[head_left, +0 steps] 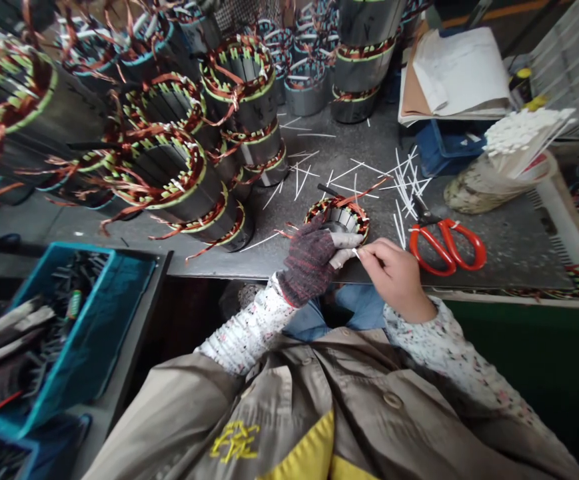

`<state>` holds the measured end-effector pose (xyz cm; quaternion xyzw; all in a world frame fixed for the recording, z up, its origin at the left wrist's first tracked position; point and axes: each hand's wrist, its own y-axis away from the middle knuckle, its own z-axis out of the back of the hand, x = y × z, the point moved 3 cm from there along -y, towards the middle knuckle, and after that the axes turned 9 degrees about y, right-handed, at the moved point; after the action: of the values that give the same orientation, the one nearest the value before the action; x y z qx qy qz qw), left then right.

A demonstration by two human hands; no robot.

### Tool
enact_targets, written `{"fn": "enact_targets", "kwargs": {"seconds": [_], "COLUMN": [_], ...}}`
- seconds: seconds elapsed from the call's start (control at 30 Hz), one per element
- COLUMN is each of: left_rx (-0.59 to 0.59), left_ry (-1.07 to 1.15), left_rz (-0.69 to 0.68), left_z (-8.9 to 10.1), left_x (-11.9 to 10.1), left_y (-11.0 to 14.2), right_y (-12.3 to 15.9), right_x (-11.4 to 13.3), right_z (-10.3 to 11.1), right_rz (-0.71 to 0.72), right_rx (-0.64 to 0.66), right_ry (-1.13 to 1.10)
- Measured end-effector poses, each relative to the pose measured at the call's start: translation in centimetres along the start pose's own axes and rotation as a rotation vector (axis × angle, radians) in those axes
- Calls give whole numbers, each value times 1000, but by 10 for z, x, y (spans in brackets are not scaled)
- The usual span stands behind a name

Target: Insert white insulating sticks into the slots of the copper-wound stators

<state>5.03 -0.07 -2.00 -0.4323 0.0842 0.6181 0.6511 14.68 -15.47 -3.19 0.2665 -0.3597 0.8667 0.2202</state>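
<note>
A small motor stator (342,215), a ring with copper windings and yellow-green slot liners, sits near the bench's front edge. My left hand (314,257), in a dark knitted glove with pale fingertips, is closed over the stator's near left rim. Just right of it, my bare right hand (392,270) pinches a short, thin white strip (355,252) between thumb and forefinger. The strip's tip meets my left fingertips at the near rim. My left hand covers part of the stator's front. Copper leads and a black sleeve stick out at its back.
Stacked stators (179,180) crowd the left and back. Loose white strips (409,180) litter the bench beside red-handled scissors (446,247). At right stands a holder (484,183) full of white sticks, near papers (462,67) on a blue bin. A teal bin (124,313) is lower left.
</note>
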Motion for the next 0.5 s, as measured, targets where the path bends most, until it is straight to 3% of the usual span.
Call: {"fn": "enact_targets", "kwargs": {"seconds": [0.17, 0.27, 0.37, 0.43, 0.5], "left_rx": [27, 1, -18, -14, -12], "left_ry": [-19, -45, -67, -72, -68], "left_rz": [-95, -169, -187, -168, -163], "left_z": [0, 1, 0, -1, -2], "left_x": [4, 4, 3, 2, 2], "left_y": [3, 6, 6, 6, 6], "right_y": [-9, -10, -10, -10, -12], "right_x": [0, 15, 35, 43, 43], "right_z": [-2, 6, 28, 45, 52], "right_rz": [-6, 48, 79, 71, 43], "right_rx": [-55, 35, 132, 112, 69], "right_ry": [90, 122, -94, -295, -279]}}
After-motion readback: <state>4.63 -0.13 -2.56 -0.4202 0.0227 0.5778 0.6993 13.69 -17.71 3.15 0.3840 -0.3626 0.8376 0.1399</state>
